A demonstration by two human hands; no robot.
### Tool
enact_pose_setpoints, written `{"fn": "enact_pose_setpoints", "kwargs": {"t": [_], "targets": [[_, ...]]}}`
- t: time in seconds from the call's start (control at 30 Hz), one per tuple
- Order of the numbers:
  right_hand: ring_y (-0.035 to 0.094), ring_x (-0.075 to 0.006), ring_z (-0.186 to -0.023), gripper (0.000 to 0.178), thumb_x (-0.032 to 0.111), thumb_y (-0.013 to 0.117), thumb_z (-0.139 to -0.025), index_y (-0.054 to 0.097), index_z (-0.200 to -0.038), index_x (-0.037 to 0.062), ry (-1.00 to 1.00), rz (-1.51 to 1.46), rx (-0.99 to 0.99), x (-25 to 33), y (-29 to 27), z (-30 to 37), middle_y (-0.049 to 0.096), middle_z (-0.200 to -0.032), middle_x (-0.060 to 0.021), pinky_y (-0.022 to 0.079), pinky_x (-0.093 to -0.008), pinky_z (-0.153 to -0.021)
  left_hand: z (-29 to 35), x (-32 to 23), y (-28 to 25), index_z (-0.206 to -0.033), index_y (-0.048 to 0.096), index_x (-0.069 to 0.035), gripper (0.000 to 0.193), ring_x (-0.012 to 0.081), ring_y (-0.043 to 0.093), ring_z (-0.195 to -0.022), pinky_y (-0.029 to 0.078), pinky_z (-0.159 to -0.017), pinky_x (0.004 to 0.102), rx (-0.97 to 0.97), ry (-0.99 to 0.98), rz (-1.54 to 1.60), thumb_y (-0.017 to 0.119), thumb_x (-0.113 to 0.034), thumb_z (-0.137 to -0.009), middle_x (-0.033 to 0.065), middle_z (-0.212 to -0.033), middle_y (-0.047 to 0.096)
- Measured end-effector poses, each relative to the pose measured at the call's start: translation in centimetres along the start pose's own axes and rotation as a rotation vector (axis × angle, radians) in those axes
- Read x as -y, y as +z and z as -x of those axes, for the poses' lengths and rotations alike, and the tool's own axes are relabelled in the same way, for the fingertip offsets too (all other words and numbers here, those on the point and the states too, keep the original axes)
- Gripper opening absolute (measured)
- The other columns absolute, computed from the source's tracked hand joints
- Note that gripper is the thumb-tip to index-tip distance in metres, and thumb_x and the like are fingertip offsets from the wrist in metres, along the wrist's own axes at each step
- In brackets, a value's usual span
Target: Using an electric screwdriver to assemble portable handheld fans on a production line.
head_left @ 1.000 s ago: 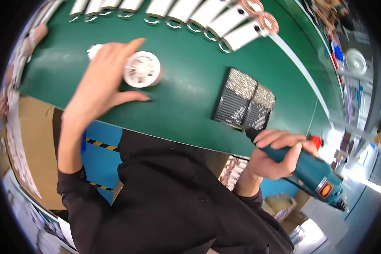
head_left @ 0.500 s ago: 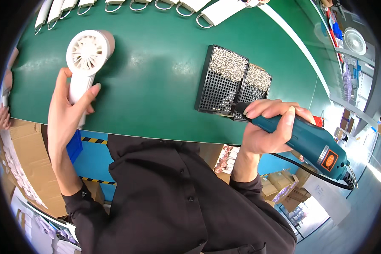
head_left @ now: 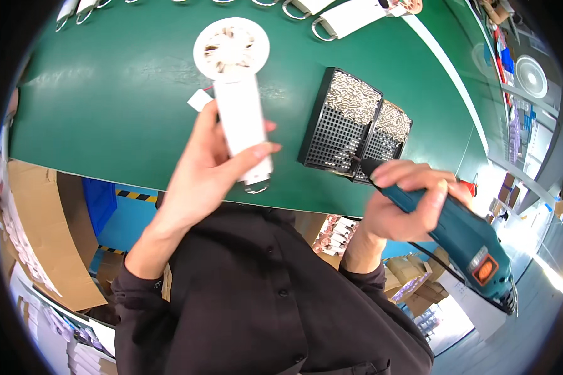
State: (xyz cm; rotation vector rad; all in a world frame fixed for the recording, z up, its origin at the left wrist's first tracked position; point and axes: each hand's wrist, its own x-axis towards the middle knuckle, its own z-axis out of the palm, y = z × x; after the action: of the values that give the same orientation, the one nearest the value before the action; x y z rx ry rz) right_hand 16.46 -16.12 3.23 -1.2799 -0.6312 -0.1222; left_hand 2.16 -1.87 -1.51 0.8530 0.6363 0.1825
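Observation:
In my left hand (head_left: 206,165) is a white handheld fan (head_left: 239,115), gripped by its handle over the green table. Its round grille head points away from me, and a metal loop hangs at the handle's near end. A small white piece (head_left: 200,100) with a red wire shows beside the handle. My right hand (head_left: 413,200) is wrapped round a teal electric screwdriver (head_left: 466,240). The dark nose of that tool is at the near edge of a black screw tray (head_left: 338,134) in two sections, heaped with small silver screws (head_left: 355,97). Whether a screw sits on the tip cannot be seen.
More white fans with metal loops (head_left: 356,17) lie in a row along the far side of the green table (head_left: 137,119). A white strip (head_left: 444,69) runs along its right. Below the table edge stand a cardboard box (head_left: 44,231) and a blue bin (head_left: 98,203).
My left hand has brought the fan rightward, toward the middle, turning it so the handle's flat side shows. The screwdriver has shifted slightly right and down. The view has moved a little.

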Motion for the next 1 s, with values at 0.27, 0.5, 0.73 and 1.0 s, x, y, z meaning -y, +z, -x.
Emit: {"fn": "enact_pose_setpoints", "kwargs": {"t": [0.27,0.5,0.73,1.0], "targets": [[0.057,-0.0269,-0.046,0.027,0.017,0.043,-0.096,0.032,-0.117,0.0044,-0.051,-0.199,0.157,2.8,1.8,1.7,0.050,-0.071,-0.0150,0.053,-0.0386,-0.039,-1.6,2.1,2.6,-0.140,0.018,-0.005,0.060,0.0252,0.060,-0.111,0.053,-0.085,0.0346,0.043,0.081,0.023,0.055,0.001,-0.093,0.0161,-0.126,0.054],[0.057,-0.0260,-0.048,0.031,0.017,0.049,-0.094,0.029,-0.114,0.0047,-0.037,-0.242,0.193,2.0,3.4,2.6,0.053,-0.074,-0.0148,0.054,-0.0379,-0.042,-1.7,2.5,2.5,-0.138,0.019,-0.004,0.057,0.0245,0.060,-0.110,0.055,-0.082,0.0339,0.034,0.084,0.035,0.054,0.002,-0.093,0.0163,-0.125,0.054],[0.057,-0.0273,-0.046,0.028,0.011,0.053,-0.089,0.029,-0.102,0.0047,-0.113,-0.262,0.289,0.6,2.9,3.2,0.053,-0.070,-0.0157,0.054,-0.0396,-0.041,-1.7,2.3,2.7,-0.142,0.008,-0.001,0.066,0.0216,0.061,-0.109,0.053,-0.084,0.0334,0.049,0.072,0.034,0.054,-0.002,-0.094,0.0186,-0.125,0.053],[0.053,-0.0268,-0.043,0.022,0.015,0.046,-0.092,0.032,-0.104,0.0032,-0.094,-0.183,0.344,0.6,3.2,2.6,0.049,-0.067,-0.0151,0.051,-0.0374,-0.039,-1.9,2.4,2.5,-0.141,0.009,-0.001,0.065,0.0223,0.061,-0.108,0.053,-0.084,0.0341,0.070,0.097,0.012,0.054,-0.002,-0.094,0.0200,-0.125,0.053]]}}
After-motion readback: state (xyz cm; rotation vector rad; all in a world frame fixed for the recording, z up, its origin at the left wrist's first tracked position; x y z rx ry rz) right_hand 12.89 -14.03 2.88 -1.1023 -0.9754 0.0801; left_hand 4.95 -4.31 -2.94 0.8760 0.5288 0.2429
